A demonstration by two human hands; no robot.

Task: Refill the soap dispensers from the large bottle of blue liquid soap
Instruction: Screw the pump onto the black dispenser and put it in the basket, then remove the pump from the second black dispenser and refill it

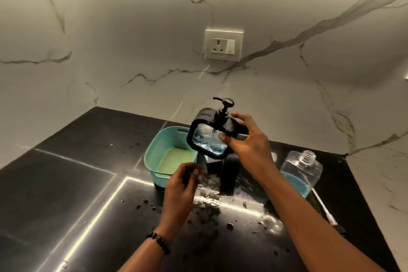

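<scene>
Black plastic frames the dispenser [208,139] that we hold at the centre of the frame, above the counter [88,139]. Our right hand [249,141] grips it from its right side, thumb across the clear front window, the other fingers curled over the top behind the pump [224,108]. Blue soap shows through that window. The body is tilted, its long axis leaning toward the upper right, pump uppermost and the spout pointing to the upper left.

Our left hand [183,181] hangs lower, left of centre and below the dispenser, fingers loosely curled with the tips near each other; it is blurred, and we cannot tell whether anything small is pinched there, though it looks empty.

At the right of the frame a clear bottle [301,172] stands uncapped with a little blue soap at its bottom, well apart from both hands and nearer the right one. A teal basket [154,154] sits left of centre, just behind the left hand. A socket [223,45] is on the marble wall above.

We judge this dispenser filled; setting it down upright means moving straight down, and the right hand alone can do it.
</scene>
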